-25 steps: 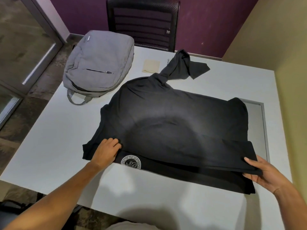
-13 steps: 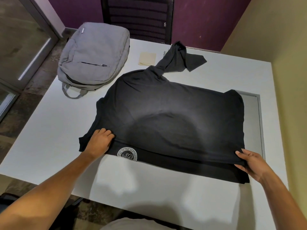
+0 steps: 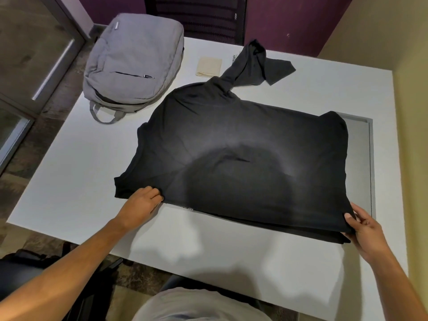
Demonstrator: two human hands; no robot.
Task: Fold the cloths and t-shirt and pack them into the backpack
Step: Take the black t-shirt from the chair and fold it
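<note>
A black t-shirt (image 3: pixel 243 158) lies folded over on the white table (image 3: pixel 69 170), one sleeve twisted up toward the back edge. My left hand (image 3: pixel 142 203) pinches its near left edge. My right hand (image 3: pixel 363 230) grips the near right corner, thumb on top of the cloth. The folded upper layer reaches almost to the near edge and hides nearly all of the round white logo. A grey backpack (image 3: pixel 134 59) lies flat at the table's back left, handle toward me. A small folded beige cloth (image 3: pixel 209 66) lies beside the backpack, behind the shirt.
A black mesh chair (image 3: pixel 196 17) stands behind the table against a purple wall. A grey inset panel (image 3: pixel 361 147) sits in the table at the right, partly under the shirt. A yellow wall closes the right side. Another dark chair (image 3: pixel 20 269) is at my lower left.
Both hands have drawn the shirt's upper layer toward me, so it now covers most of the round logo that showed before.
</note>
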